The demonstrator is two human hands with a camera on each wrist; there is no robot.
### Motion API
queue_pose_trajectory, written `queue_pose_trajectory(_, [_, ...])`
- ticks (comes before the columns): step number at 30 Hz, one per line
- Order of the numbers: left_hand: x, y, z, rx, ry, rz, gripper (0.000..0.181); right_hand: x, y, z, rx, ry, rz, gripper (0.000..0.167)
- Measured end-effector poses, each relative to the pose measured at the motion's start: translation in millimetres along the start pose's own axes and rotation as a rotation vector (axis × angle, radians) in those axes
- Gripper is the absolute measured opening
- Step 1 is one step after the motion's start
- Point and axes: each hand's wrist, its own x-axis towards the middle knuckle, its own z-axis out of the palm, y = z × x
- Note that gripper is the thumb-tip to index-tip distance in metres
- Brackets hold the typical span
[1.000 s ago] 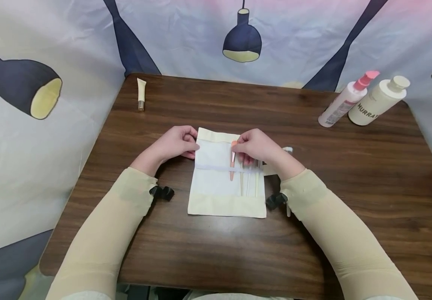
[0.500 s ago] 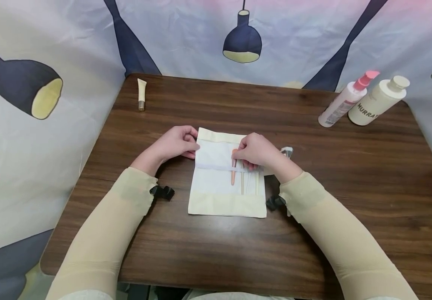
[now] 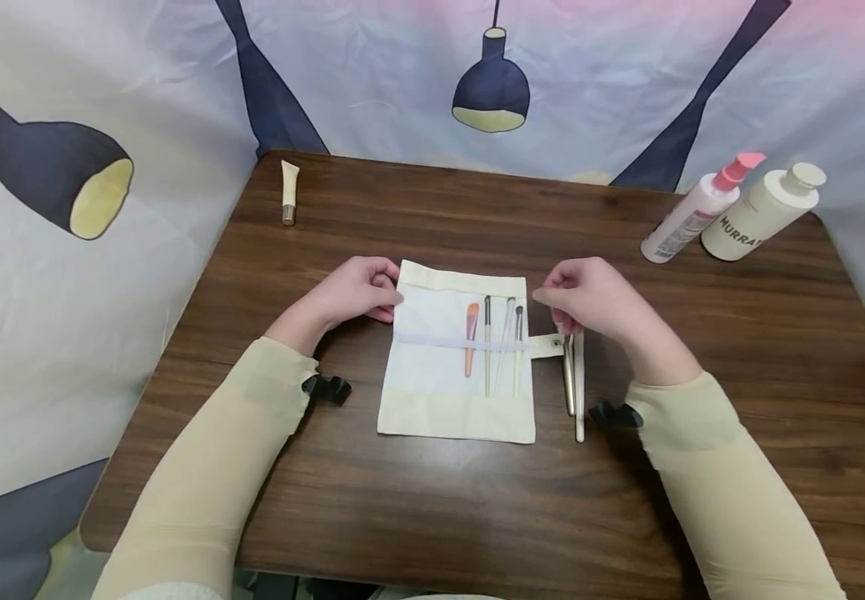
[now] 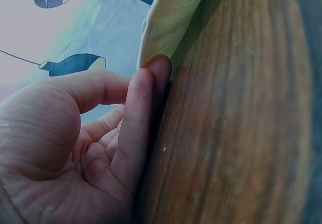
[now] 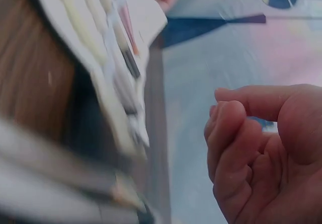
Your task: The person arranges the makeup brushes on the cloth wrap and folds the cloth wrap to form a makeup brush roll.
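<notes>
- A cream tube (image 3: 289,192) with a metallic cap stands or lies near the far left corner of the tabletop (image 3: 372,517); which, I cannot tell.
- The left hand (image 3: 361,289) has a narrow grip, pinching the upper left edge of the cloth roll (image 3: 421,375) between thumb and fingers.
- The cloth roll lies open in the middle of the tabletop, a pale band (image 3: 432,340) running across it.
- Four brushes sit in its right half: an orange brush (image 3: 471,321), a dark-tipped brush (image 3: 487,367), a pale brush (image 3: 507,321) slightly tilted, and a cream-handled brush (image 3: 517,371) nearest the right edge.
- A short strap (image 3: 543,347) with a metal snap sticks out from the right edge.
- Just beyond it lie a gold-brown handle (image 3: 569,383) and a white handle (image 3: 580,408), side by side, upper ends hidden.
- The right hand (image 3: 597,300) is over those ends, fingers curled, thumb near the index fingertip: a narrow grip around nothing visible.
- Farther right are a pink-pump bottle (image 3: 691,221) and a white bottle (image 3: 758,218) lettered "MURRA", close together.
</notes>
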Motion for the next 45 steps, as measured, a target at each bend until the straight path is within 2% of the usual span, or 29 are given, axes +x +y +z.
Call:
queue_pose_trajectory(4, [4.3,2.9,4.1,0.019,0.003,0.010,0.030,-14.9,23,-15,0.019,0.013,0.005,0.024])
queue_pose_trajectory(9, [4.2,1.7,4.8,0.046,-0.001,-0.010,0.031,-20.8,42,-19,0.043,-0.056,0.027,0.022])
queue_pose_trajectory(14, [1.6,-1.1,2.3,0.060,0.022,-0.009,0.031,-20.0,48,-18,-0.036,-0.121,0.016,0.018])
queue_pose_trajectory(21, [0.4,-1.7,0.6,0.066,0.008,-0.009,0.032,-17.1,54,-17,-0.135,-0.203,0.077,0.018])
queue_pose_trajectory(25, [0.6,1.3,-1.0,0.069,0.025,0.000,0.032,-15.2,52,-19,-0.147,-0.177,0.077,0.020])
queue_pose_trajectory(29, [0.3,2.6,-0.3,0.072,0.016,-0.009,0.033,-16.4,49,-18,-0.170,-0.169,0.091,0.021])
queue_pose_trajectory(38, [0.1,-3.3,0.4,0.069,0.010,-0.006,0.033,-19.8,36,-4,-0.451,-0.133,0.132,0.034])
queue_pose_trajectory(42, [0.3,-3.3,1.2,0.068,0.008,0.001,0.034,-20.1,35,1,-0.511,-0.107,0.147,0.029])
queue_pose_trajectory(45, [0.7,-3.4,1.6,0.061,0.013,0.012,0.033,-19.3,36,2,-0.518,-0.091,0.150,0.028])
